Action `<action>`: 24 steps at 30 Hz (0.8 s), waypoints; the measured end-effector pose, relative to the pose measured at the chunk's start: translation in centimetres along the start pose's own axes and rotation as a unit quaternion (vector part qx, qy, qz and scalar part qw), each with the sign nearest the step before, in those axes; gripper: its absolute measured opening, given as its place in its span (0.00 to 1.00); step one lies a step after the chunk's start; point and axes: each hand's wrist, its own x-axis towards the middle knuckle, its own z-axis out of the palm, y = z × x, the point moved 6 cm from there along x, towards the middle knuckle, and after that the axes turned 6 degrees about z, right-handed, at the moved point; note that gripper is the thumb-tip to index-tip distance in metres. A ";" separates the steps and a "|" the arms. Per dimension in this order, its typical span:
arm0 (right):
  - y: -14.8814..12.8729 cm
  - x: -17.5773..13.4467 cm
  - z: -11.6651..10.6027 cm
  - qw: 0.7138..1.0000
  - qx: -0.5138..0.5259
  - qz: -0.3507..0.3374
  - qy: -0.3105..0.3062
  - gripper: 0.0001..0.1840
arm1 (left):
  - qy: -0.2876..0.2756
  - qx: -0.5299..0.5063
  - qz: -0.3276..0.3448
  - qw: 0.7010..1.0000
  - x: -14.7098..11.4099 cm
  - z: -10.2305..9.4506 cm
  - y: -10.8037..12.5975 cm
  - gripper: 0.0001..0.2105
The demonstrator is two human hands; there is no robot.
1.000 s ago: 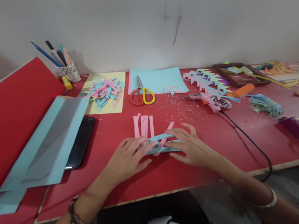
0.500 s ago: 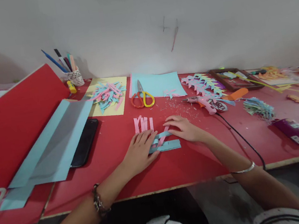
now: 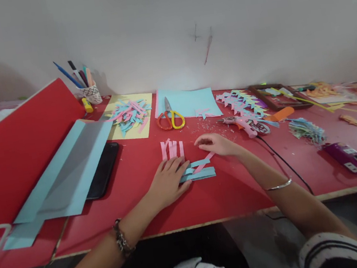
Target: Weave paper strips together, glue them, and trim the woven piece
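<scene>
My left hand (image 3: 169,181) lies flat with spread fingers on a group of paper strips, covering part of them. Pink paper strips (image 3: 172,149) stick out beyond its fingertips. Light blue paper strips (image 3: 201,174) extend to its right, and a slanting pink strip (image 3: 204,162) crosses them. Just above and right of these strips is my right hand (image 3: 217,144), its fingers loosely curved and apart, with nothing seen in them. The far end of the slanting strip reaches close under this hand; whether they touch I cannot tell.
Scissors (image 3: 169,116) rest partly on a light blue sheet (image 3: 193,98). Cut strips (image 3: 131,114) are heaped on yellow paper. A pink glue gun (image 3: 246,124) trails a black cord at right. A black phone (image 3: 103,172) and long blue paper (image 3: 52,184) lie at left.
My right hand has lifted off the strips and its fingers have curled a little. The slanting pink strip has shifted right and lies flatter. My left hand stays in place.
</scene>
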 end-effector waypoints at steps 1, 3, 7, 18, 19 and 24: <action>-0.2 -0.3 -0.2 1.000 -0.028 -0.011 -0.005 0.12 | 0.002 0.001 -0.001 1.000 0.0 0.0 0.0 0.20; -0.3 -1.1 -0.5 0.995 -0.096 -0.031 -0.026 0.13 | 0.006 0.003 -0.003 1.000 -0.1 0.1 0.0 0.20; 0.0 -2.5 -0.3 0.984 -0.167 -0.048 -0.030 0.15 | 0.005 0.003 -0.006 1.000 -0.1 0.3 0.0 0.20; 0.1 -2.9 0.3 0.991 -0.125 -0.047 0.027 0.06 | 0.019 0.014 -0.004 1.000 -0.1 0.2 0.0 0.20; 0.1 -2.9 0.2 0.992 -0.114 -0.045 0.028 0.06 | 0.018 0.016 -0.005 1.000 0.0 0.2 0.0 0.20; 0.7 -2.5 -0.5 0.999 -0.031 0.008 -0.008 0.09 | 0.010 0.015 -0.004 1.000 0.0 0.4 -0.1 0.20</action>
